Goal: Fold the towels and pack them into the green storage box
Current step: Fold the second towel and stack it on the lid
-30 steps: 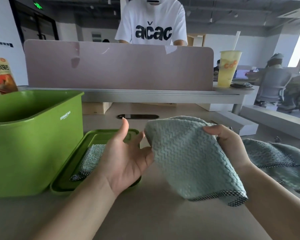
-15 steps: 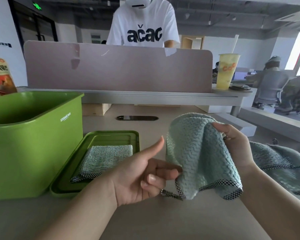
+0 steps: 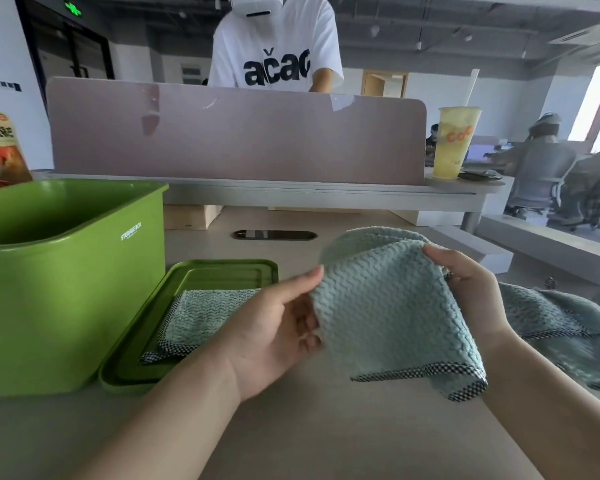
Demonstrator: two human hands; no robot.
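A: Why is the towel [image 3: 388,306] up off the desk [image 3: 309,427]?

B: For folding, I'd judge. The left hand [image 3: 274,327] and right hand [image 3: 465,289] each have a grip pinching an upper edge, so it hangs free. A folded towel [image 3: 201,317] waits on the lid [image 3: 222,271] beside the green storage box [image 3: 66,289].

A: Any writing?

B: "STORAGE BOX" on the box wall, and "acac" on a bystander's shirt [image 3: 274,69].

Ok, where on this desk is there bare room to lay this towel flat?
Bare desk lies nearest you, below the held towel, and between the lid and the cable slot. The left is crowded by the storage box and lid with its folded towel, the right by the towel pile.
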